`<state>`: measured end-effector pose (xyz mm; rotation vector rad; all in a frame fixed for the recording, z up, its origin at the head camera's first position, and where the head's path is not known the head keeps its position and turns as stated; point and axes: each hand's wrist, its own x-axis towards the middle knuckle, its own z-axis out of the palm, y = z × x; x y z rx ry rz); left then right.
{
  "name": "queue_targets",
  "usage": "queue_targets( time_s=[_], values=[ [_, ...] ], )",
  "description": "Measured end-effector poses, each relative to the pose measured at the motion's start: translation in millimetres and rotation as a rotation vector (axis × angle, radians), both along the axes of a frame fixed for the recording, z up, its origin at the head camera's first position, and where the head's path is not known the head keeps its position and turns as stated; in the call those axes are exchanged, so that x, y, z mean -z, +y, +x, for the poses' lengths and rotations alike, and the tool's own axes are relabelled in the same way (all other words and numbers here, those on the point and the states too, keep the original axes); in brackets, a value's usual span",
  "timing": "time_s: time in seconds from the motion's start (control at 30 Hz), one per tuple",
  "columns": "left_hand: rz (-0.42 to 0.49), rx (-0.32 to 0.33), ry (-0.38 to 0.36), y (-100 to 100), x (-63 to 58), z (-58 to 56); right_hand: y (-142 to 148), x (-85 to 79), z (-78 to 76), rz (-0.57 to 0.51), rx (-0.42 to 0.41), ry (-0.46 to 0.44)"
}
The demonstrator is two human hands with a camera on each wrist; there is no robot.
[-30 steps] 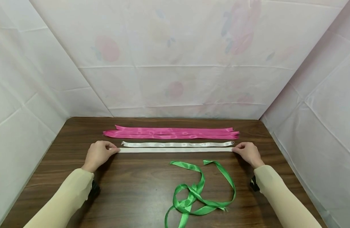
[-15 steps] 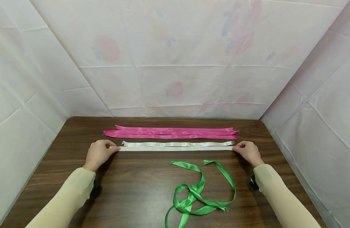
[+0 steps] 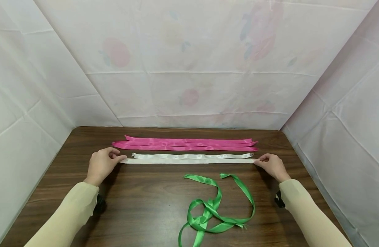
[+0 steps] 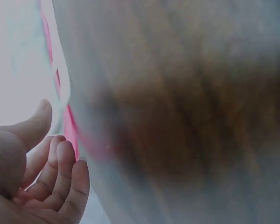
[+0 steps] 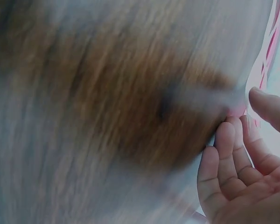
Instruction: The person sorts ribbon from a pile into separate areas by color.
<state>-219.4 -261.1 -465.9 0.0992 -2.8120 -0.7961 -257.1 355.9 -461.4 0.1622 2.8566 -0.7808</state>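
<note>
A flat white ribbon [image 3: 189, 161] lies straight across the table, parallel to a shorter glossy white ribbon [image 3: 189, 156] just behind it. My left hand [image 3: 101, 164] rests at the left end of the front ribbon, fingertips touching or very near it. In the left wrist view, a gap shows between the thumb [image 4: 42, 119] and the bent fingers. My right hand [image 3: 273, 166] is at the ribbon's right end. Its thumb [image 5: 270, 107] also stands apart from the fingers in the right wrist view. Both wrist views are blurred over the table.
Several pink ribbons [image 3: 189, 144] lie side by side behind the white ones. A long green ribbon [image 3: 218, 214] lies in loose loops near the front. White cloth [image 3: 189, 61] surrounds the dark wooden table [image 3: 146, 199] at the back and sides.
Both hands have slid outward along the front white ribbon, uncovering more of its ends. The ribbon has shifted slightly backward, nearer the other white ribbon. The pink and green ribbons stay put.
</note>
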Motion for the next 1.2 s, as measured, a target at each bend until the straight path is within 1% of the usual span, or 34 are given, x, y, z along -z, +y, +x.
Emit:
queue_targets(
  time_s=[0.2,0.47,0.67,0.9,1.03,1.2],
  values=[
    [0.015,-0.001,0.064,-0.3,-8.3,1.3,3.0,-5.4,5.8,0.017,-0.012,0.004],
    [0.01,0.051,0.093,11.0,-16.1,4.7,-1.0,-14.8,12.4,0.063,0.001,0.044],
    [0.004,0.105,0.149,24.4,-19.5,5.4,-9.5,-21.7,17.7,0.084,-0.029,0.12],
    [0.013,0.171,0.144,41.1,-27.3,6.4,-27.5,-34.2,25.2,0.052,-0.065,0.176],
    [0.017,0.201,0.158,51.1,-30.8,6.7,-40.3,-40.8,28.8,0.026,-0.095,0.205],
    [0.029,0.238,0.173,65.3,-32.7,7.5,-56.1,-46.3,35.9,-0.01,-0.136,0.216]
  ],
)
